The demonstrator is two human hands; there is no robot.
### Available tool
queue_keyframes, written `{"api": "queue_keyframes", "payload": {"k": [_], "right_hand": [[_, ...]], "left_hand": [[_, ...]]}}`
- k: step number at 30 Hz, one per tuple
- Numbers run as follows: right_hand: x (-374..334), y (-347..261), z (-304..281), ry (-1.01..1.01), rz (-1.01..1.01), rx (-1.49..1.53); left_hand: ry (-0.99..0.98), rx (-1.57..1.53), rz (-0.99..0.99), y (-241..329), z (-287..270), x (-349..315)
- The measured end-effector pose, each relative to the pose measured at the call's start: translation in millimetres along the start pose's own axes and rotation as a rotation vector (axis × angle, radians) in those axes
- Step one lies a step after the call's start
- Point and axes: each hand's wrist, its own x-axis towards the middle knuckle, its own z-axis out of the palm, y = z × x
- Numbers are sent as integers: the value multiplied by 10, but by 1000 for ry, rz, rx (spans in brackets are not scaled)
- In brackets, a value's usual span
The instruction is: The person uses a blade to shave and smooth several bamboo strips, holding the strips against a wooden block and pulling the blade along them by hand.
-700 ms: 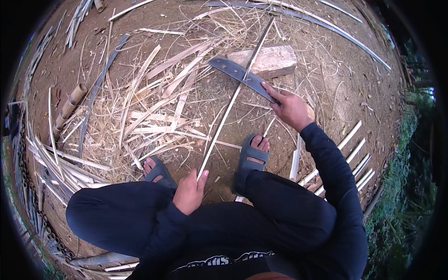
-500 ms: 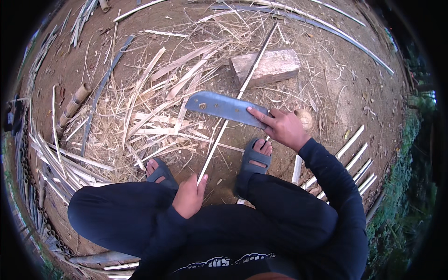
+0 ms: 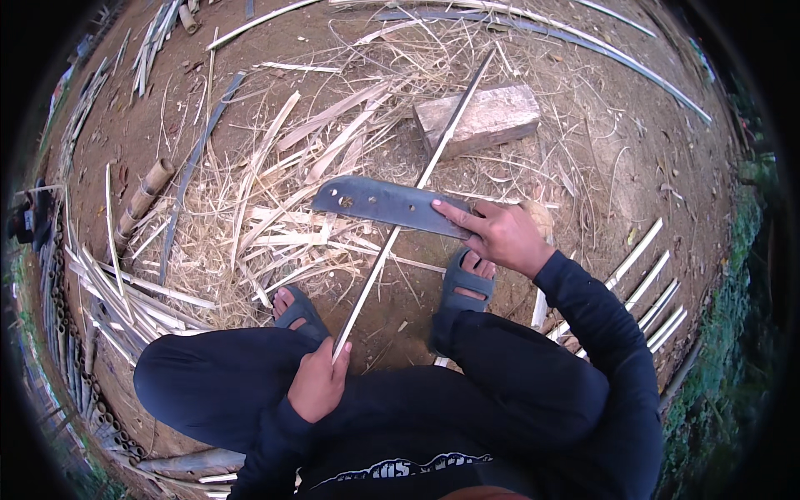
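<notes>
Pale strip [image 3: 431, 167] slants from the gripping left hand [image 3: 317, 383] over the block [image 3: 498, 118]; right hand [image 3: 510, 237], nearer it, grips a knife [image 3: 379, 203] crosswise.

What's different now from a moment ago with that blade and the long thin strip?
The right hand brought the blade away from the wooden block and closer to the person's body, its broad side now showing more. The left hand drew back slightly toward the body. Nothing was taken up or let go: each hand keeps its hold. The strip still slants across the block, which stayed put.
</notes>
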Motion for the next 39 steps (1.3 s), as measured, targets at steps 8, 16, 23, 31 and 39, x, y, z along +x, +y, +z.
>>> {"api": "queue_keyframes", "payload": {"k": [8,16,23,31,39], "right_hand": [[233,962,-172,71,359,42],[138,-134,-170,-55,74,85],[41,874,-178,92,501,146],[155,-237,-221,-84,-67,112],[232,304,-250,-45,171,104]], "left_hand": [[-6,62,29,-19,-117,-255],[-67,96,-67,-6,-422,-557],[-97,121,-159,-154,-404,-926],[-94,144,-197,-248,-418,-942],[-48,191,-71,-339,-386,-898]]}}
